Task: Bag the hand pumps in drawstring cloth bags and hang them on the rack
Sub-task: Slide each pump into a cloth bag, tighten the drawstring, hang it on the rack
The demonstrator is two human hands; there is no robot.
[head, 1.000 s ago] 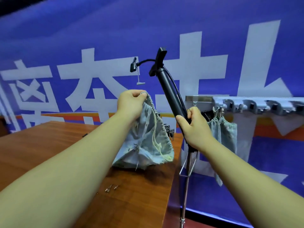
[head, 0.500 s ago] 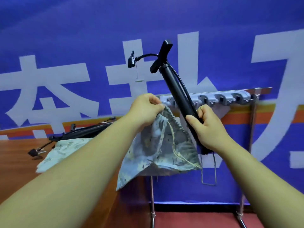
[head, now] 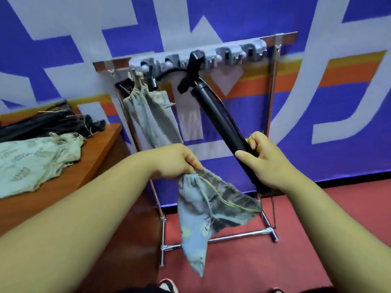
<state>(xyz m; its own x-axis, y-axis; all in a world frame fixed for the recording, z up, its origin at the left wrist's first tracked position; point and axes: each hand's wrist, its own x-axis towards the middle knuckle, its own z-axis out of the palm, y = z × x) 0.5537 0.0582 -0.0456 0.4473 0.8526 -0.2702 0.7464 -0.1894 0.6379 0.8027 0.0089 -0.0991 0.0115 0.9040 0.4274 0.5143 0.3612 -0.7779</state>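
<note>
Hand pump (head: 220,121) not in a bag, held tilted before the rack (head: 285,38).
The right hand (head: 268,163) grips its black barrel low down, handle uppermost; the left hand (head: 175,161) pinches the gathered mouth of a limp, pale printed cloth bag (head: 207,210) beside it. Another bag (head: 152,115) hangs at the rack's left end.

Wooden tabletop (head: 101,142) sitting at the left, pale leaf-print cloth bags (head: 31,163) lying flat on it, dark hand pumps (head: 53,121) lying heaped behind them, chrome rack (head: 230,55) standing on the red floor (head: 243,267)
</note>
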